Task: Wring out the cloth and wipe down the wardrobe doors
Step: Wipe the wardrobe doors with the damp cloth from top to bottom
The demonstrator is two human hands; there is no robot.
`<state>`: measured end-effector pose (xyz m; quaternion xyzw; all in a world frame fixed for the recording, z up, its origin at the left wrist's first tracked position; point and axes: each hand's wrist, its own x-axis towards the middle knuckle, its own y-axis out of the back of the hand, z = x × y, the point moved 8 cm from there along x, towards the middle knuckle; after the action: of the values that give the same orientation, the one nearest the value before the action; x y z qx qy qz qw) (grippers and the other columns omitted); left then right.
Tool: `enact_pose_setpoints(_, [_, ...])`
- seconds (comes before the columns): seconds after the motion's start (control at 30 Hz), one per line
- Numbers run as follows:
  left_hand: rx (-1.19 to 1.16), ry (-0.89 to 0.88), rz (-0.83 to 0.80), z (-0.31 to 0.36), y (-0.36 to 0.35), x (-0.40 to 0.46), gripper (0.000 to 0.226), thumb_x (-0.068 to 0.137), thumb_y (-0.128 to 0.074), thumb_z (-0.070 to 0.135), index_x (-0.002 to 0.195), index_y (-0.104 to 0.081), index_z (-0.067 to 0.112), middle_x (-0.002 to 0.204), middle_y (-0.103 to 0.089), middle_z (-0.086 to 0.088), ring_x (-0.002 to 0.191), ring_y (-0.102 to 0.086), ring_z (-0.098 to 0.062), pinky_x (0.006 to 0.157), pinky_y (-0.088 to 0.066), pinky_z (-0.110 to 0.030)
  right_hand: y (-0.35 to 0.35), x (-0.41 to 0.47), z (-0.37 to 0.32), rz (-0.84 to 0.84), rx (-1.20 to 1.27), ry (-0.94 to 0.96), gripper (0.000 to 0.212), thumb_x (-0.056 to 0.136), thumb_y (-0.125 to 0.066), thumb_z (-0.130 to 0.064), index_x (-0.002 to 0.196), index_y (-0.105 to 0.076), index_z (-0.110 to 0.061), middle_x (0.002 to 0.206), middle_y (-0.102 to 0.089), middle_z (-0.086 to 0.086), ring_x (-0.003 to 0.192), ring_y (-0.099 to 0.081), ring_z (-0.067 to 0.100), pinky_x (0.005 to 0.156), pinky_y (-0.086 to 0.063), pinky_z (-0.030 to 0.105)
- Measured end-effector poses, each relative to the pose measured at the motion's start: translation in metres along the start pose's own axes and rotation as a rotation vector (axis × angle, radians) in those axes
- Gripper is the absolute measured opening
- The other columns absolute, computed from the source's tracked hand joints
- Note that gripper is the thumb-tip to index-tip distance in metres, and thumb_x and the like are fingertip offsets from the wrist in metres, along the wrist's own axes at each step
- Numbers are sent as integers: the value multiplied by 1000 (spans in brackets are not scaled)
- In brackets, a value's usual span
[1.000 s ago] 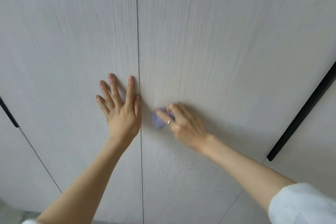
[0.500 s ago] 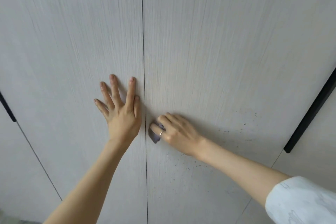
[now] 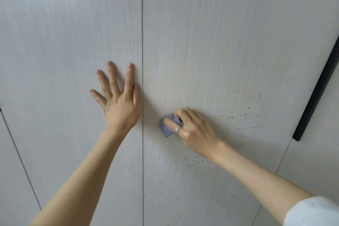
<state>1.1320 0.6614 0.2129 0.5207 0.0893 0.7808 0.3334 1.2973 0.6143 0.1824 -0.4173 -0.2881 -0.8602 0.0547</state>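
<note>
Cloth, small crumpled lilac rag (image 3: 167, 126), pressed on pale wood-grain right wardrobe door (image 3: 220, 42), pinched under the right hand (image 3: 192, 130), fingers curled over it. Left hand (image 3: 119, 104) flat at its 9 o'clock on left door (image 3: 64, 42), fingers wide. Dark specks (image 3: 183, 176) at 5 o'clock.

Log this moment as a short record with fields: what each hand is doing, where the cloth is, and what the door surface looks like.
left hand: left hand flat, fingers spread, pressed on the left door beside the seam
right hand: right hand pressing the cloth against the right door
cloth: purple, bunched, mostly under the fingers
ring: ring on right hand
door surface: dark specks below and right of the cloth
handle: black bar at right
</note>
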Motion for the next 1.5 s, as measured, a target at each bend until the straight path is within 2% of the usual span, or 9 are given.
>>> enact_pose_setpoints(0.27, [11, 8, -38, -8, -15, -24, 58, 99, -21, 33, 141, 17, 47, 154, 26, -1, 140, 26, -31, 107, 6, -67, 68, 40, 80, 294, 57, -413, 38, 66, -65, 0, 103, -69, -4, 84, -52, 19, 73, -55, 34, 53, -47, 32])
enact_pose_setpoints(0.57, [3, 25, -18, -11, -24, -29, 56, 100, -19, 34, 144, 13, 46, 154, 27, 0, 140, 27, -30, 105, 9, -68, 11, -46, 18, -95, -32, 57, 41, 60, -75, 12, 97, -69, -5, 77, -53, 12, 66, -50, 25, 53, -43, 32])
enact_pose_setpoints(0.67, [-1, 20, -10, -11, -25, -30, 54, 100, -18, 36, 145, 12, 45, 154, 27, 0, 140, 28, -29, 106, 10, -68, 45, -24, 59, 11, -70, -94, 39, 65, -75, 8, 103, -67, 1, 81, -55, 19, 70, -55, 32, 51, -48, 35])
enact_pose_setpoints(0.83, [-3, 19, -12, -10, -25, -32, 52, 100, -15, 39, 144, 13, 45, 154, 27, 0, 140, 28, -28, 106, 11, -67, 96, -9, 126, 204, -114, -485, 41, 71, -69, -3, 112, -66, -9, 100, -52, 21, 91, -53, 38, 60, -47, 37])
enact_pose_setpoints(0.93, [-4, 21, -3, -10, -26, -33, 51, 100, -13, 40, 144, 13, 46, 154, 26, 1, 140, 28, -27, 106, 12, -66, 78, -38, 109, 187, -74, -381, 40, 70, -67, -1, 110, -65, -7, 97, -48, 17, 88, -51, 33, 62, -46, 33])
enact_pose_setpoints(1.07, [-3, 25, -19, -11, -26, -33, 51, 100, -12, 41, 144, 13, 46, 154, 27, 1, 140, 29, -27, 106, 13, -66, 41, -102, 61, -96, -159, 17, 46, 64, -66, -1, 107, -54, -13, 89, -57, 14, 74, -54, 29, 60, -45, 33])
enact_pose_setpoints(1.13, [-4, 25, -14, -11, -26, -33, 51, 100, -12, 40, 144, 12, 46, 154, 27, 0, 140, 29, -27, 107, 13, -66, 51, -102, 72, -157, -213, 79, 46, 62, -67, 2, 105, -58, -11, 89, -59, 15, 73, -57, 29, 60, -47, 34])
enact_pose_setpoints(1.37, [-9, 54, -13, -11, -27, -37, 51, 99, -11, 42, 144, 13, 46, 154, 27, 1, 140, 29, -26, 107, 12, -64, 133, -44, 164, 205, -338, -426, 42, 74, -61, 2, 116, -60, -2, 104, -55, 23, 90, -56, 39, 67, -50, 43])
enact_pose_setpoints(1.5, [-19, 75, -14, -13, -31, -42, 52, 100, -13, 38, 144, 13, 46, 154, 27, 0, 140, 29, -26, 107, 11, -65, 108, -92, 149, 299, -277, -473, 43, 72, -59, 2, 114, -60, -8, 105, -52, 19, 91, -52, 36, 71, -50, 42])
